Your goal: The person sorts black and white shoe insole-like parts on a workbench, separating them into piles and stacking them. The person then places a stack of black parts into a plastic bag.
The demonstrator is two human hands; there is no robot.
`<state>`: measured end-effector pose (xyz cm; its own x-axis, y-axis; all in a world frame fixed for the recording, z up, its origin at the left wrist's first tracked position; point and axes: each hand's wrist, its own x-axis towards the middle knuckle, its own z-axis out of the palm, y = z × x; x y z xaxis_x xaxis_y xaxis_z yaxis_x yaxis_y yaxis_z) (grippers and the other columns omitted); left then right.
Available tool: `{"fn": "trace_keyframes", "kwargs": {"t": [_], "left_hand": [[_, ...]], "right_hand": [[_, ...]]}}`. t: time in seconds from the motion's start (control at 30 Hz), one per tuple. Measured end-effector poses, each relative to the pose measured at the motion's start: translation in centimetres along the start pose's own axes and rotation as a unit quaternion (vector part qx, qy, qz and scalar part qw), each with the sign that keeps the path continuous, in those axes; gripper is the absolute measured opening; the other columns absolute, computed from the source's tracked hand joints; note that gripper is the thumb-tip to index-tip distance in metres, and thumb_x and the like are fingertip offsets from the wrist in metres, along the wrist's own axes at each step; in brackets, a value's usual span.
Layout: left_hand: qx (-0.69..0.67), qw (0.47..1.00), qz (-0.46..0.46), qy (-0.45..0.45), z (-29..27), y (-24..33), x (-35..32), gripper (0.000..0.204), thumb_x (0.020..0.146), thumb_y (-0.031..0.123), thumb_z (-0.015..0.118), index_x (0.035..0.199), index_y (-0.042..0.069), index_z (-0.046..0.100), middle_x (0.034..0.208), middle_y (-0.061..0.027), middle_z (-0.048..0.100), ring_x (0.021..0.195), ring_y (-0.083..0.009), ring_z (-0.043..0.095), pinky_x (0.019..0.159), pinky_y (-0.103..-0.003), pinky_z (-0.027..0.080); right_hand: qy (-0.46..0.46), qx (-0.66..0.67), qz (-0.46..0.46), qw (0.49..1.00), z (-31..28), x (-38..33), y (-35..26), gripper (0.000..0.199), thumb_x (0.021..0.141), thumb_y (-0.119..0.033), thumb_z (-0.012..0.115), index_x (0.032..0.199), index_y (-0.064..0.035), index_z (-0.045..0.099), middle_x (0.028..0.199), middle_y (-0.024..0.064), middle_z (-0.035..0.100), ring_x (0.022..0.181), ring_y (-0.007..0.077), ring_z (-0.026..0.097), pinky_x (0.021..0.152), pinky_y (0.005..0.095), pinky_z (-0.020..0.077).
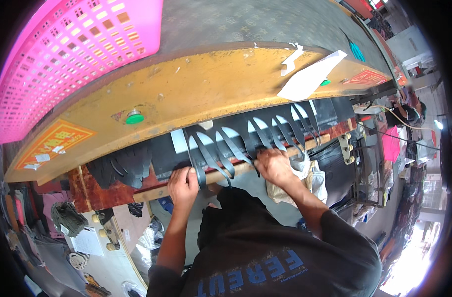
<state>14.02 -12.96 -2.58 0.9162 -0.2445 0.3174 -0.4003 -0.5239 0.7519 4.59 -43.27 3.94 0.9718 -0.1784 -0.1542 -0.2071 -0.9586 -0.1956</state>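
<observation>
Together, two hands — left hand [183, 184], right hand [272, 166] — grip one black sheet [245, 129].

Both hands grip a black cut-out sheet [250, 133]: left hand [182, 184] at seven o'clock, right hand [273, 166] at five; pink basket [72, 54] at ten.

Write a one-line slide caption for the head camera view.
Both hands, left hand and right hand, grip a black sheet with cut-out shapes under a yellow press head.
</observation>
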Motion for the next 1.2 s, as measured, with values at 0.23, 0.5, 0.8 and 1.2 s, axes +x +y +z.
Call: {"fn": "trace_keyframes", "kwargs": {"t": [0.23,0.5,0.8,1.2], "left_hand": [[0.023,0.996,0.087,0.002,1.4,5.0,-4.0,0.015,0.089,0.011,0.076,0.102,0.002,0.073,0.117,-0.0171,0.072,0.115,-0.0400,0.068,0.103,-0.050,0.055],[0.091,0.983,0.159,0.010,1.8,4.6,-13.2,0.022,0.085,0.006,0.073,0.106,0.001,0.075,0.120,-0.0133,0.074,0.120,-0.0350,0.069,0.107,-0.047,0.055],[0.166,0.979,0.034,-0.115,-0.1,12.0,-14.5,0.071,0.072,0.070,0.086,0.090,0.004,0.071,0.080,-0.0119,0.072,0.083,-0.0298,0.071,0.072,-0.042,0.057],[-0.154,0.986,-0.048,-0.033,-5.6,7.9,-11.8,0.013,0.096,0.009,0.065,0.088,-0.001,0.067,0.071,-0.0213,0.065,0.059,-0.0294,0.069,0.058,-0.042,0.054]], "right_hand": [[0.139,0.099,-0.103,0.980,-1.4,3.6,-7.8,0.075,0.083,-0.050,0.084,0.142,-0.0067,0.068,0.149,0.0277,0.057,0.136,0.0478,0.054,0.113,0.0572,0.0434],[0.104,0.131,-0.114,0.979,5.2,0.6,-12.3,0.075,0.073,-0.038,0.083,0.142,-0.0114,0.069,0.159,0.0230,0.049,0.132,0.0579,0.049,0.117,0.0598,0.0436],[-0.035,0.675,0.008,0.737,2.3,-4.8,-6.2,0.069,0.076,-0.006,0.082,0.143,0.0014,0.069,0.156,0.0119,0.058,0.133,0.0242,0.060,0.110,0.0363,0.0500],[-0.045,0.717,0.015,0.695,2.4,-4.5,-4.6,0.073,0.079,-0.015,0.078,0.148,0.0029,0.064,0.132,0.0107,0.073,0.114,0.0178,0.067,0.099,0.0284,0.0513]]}}
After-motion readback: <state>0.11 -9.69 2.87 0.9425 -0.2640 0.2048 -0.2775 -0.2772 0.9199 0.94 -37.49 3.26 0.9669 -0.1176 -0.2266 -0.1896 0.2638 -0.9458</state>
